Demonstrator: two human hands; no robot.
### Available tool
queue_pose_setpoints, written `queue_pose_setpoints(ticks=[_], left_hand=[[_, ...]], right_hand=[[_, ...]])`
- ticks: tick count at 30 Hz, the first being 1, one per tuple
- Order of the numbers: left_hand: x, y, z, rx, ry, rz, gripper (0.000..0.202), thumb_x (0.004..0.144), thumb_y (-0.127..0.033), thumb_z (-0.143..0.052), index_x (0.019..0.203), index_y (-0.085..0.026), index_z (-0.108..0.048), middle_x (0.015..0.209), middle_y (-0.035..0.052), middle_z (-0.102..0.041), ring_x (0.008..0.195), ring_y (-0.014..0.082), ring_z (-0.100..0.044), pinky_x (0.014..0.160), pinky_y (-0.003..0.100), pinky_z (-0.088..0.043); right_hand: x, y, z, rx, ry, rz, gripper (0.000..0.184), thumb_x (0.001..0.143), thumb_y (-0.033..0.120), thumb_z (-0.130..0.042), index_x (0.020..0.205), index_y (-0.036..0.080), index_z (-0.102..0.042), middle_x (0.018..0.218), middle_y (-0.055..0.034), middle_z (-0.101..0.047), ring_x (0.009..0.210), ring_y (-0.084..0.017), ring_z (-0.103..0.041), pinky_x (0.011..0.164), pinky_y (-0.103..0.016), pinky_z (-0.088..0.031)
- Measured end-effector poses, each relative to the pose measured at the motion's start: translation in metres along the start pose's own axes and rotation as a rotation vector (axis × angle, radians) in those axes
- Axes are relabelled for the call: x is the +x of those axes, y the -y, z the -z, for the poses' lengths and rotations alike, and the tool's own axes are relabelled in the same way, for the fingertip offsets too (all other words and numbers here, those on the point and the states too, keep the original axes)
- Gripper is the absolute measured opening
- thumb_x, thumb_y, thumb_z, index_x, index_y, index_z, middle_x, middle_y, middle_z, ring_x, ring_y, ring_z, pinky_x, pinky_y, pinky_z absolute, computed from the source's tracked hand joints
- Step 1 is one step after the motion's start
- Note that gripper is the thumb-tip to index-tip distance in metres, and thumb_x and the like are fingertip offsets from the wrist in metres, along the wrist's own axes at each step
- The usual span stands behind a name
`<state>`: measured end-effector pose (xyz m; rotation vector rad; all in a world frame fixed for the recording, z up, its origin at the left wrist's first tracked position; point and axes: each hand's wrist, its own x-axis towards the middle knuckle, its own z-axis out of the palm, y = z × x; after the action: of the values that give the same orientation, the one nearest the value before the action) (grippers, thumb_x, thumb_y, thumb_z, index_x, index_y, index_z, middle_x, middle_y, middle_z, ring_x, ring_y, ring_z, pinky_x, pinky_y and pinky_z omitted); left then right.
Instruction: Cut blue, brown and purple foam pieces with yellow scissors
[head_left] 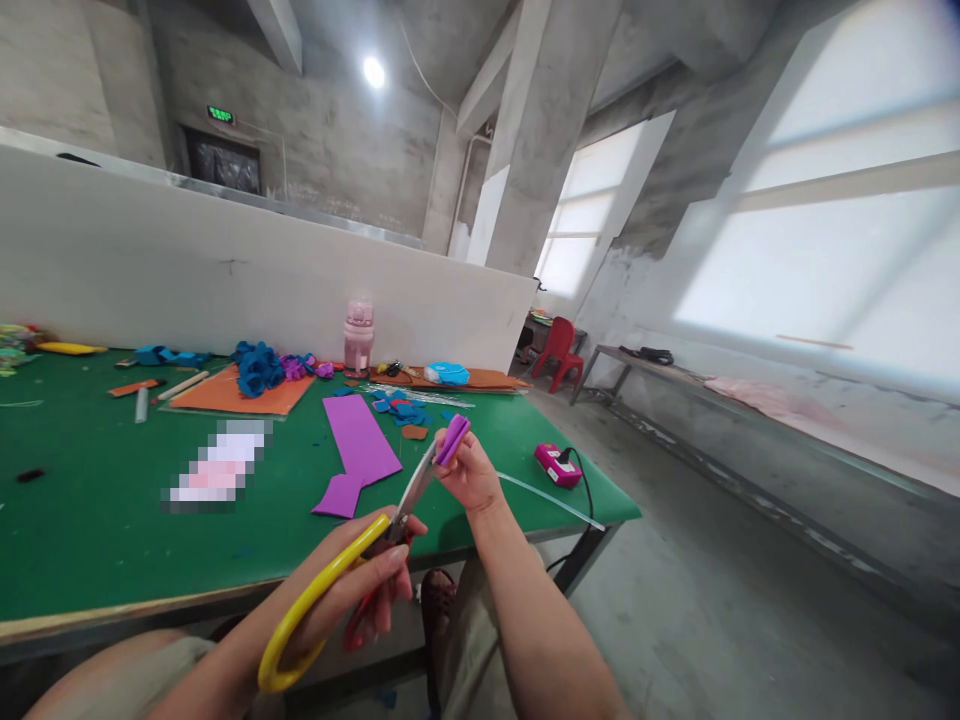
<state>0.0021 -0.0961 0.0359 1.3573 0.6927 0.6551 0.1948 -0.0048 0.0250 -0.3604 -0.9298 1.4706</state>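
Observation:
My left hand [382,575] is wrapped round the handles of a pair of scissors [414,488], one handle yellow and the other red. Their blades point up and away, with the tips beside my right hand [476,480]. Between the fingers of that hand is a small folded strip of purple foam [454,441], pinched just above the table edge. The blade tips reach the strip's left side; whether they touch it I cannot tell. Left of my hands lie a larger purple foam sheet [362,436] and a smaller purple offcut [339,497].
Blue scraps [405,410] and a brown scrap [414,432] lie beyond my hands on the green table [285,540]. Farther back stand a pink bottle [358,340] and blue foam flowers [259,370] on an orange sheet [225,392]. A magenta power socket [557,465] with a black cord sits right.

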Motion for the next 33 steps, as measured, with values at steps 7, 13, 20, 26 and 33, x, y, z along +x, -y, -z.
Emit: queue_pose_setpoints(ticks=[7,13,20,26,33], left_hand=[[-0.001,-0.001,-0.001,-0.033,0.0,-0.016,0.052,0.079,-0.054,-0.055,0.116,-0.019,-0.043,0.067,0.001,-0.063,0.042,0.0116,-0.057,0.034,0.018,-0.042],[-0.003,-0.003,-0.005,-0.072,0.001,0.009,0.051,0.079,-0.055,-0.054,0.114,-0.02,-0.043,0.062,-0.0008,-0.061,0.037,0.0107,-0.054,0.031,0.017,-0.04],[-0.007,-0.004,-0.006,-0.099,0.03,0.048,0.046,0.082,-0.052,-0.051,0.116,-0.022,-0.042,0.057,-0.0026,-0.061,0.029,0.0084,-0.048,0.027,0.016,-0.038],[-0.009,0.0,-0.009,-0.045,-0.014,0.01,0.041,0.085,-0.048,-0.048,0.116,-0.022,-0.043,0.053,-0.0049,-0.058,0.026,0.0057,-0.043,0.026,0.013,-0.034],[-0.005,0.0,-0.009,-0.055,0.002,-0.025,0.045,0.083,-0.048,-0.05,0.118,-0.022,-0.039,0.061,-0.003,-0.061,0.03,0.0064,-0.047,0.031,0.015,-0.037]], right_hand=[[-0.002,-0.001,-0.001,-0.007,0.009,-0.018,0.021,0.059,0.023,-0.08,0.07,0.016,-0.063,0.066,0.0022,-0.064,0.04,-0.002,-0.045,0.037,-0.012,-0.039],[-0.003,0.0,-0.004,-0.038,0.037,-0.028,0.024,0.061,0.027,-0.08,0.071,0.015,-0.062,0.059,0.0042,-0.059,0.04,-0.002,-0.044,0.037,-0.012,-0.039],[-0.002,-0.003,-0.002,0.037,0.037,-0.003,0.024,0.059,0.024,-0.08,0.067,0.017,-0.059,0.062,0.0047,-0.059,0.04,-0.001,-0.041,0.038,-0.012,-0.038],[-0.002,-0.003,-0.004,0.048,0.06,-0.002,0.027,0.056,0.028,-0.082,0.071,0.017,-0.062,0.067,0.0045,-0.061,0.041,0.0,-0.041,0.038,-0.01,-0.038],[-0.003,-0.001,-0.009,0.055,0.051,-0.029,0.03,0.052,0.028,-0.084,0.072,0.016,-0.065,0.061,0.005,-0.058,0.042,-0.001,-0.043,0.039,-0.01,-0.039]])
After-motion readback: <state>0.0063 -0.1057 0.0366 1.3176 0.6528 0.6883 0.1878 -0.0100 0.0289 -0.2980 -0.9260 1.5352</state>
